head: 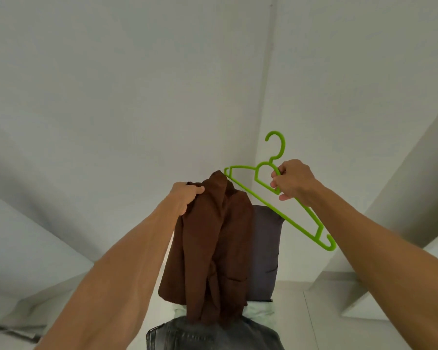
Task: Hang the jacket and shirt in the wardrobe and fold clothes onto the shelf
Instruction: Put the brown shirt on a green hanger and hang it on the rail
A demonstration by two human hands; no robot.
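Note:
A brown jacket (210, 238) hangs in the air in the middle of the head view. My left hand (185, 195) grips it by its top edge near the collar. To the right, my right hand (292, 181) holds a bright green plastic hanger (296, 215) by the frame just under the hook. The hanger is tilted, its left tip beside the jacket's collar, its right end lower. Grey denim jeans (213, 334) lie below the jacket at the bottom edge.
A dark grey pillow (264, 251) stands behind the jacket on a pale sheet (261, 311). White walls meet in a corner (266, 97) straight ahead. White slanted surfaces rise at left (36, 248) and right (402, 198).

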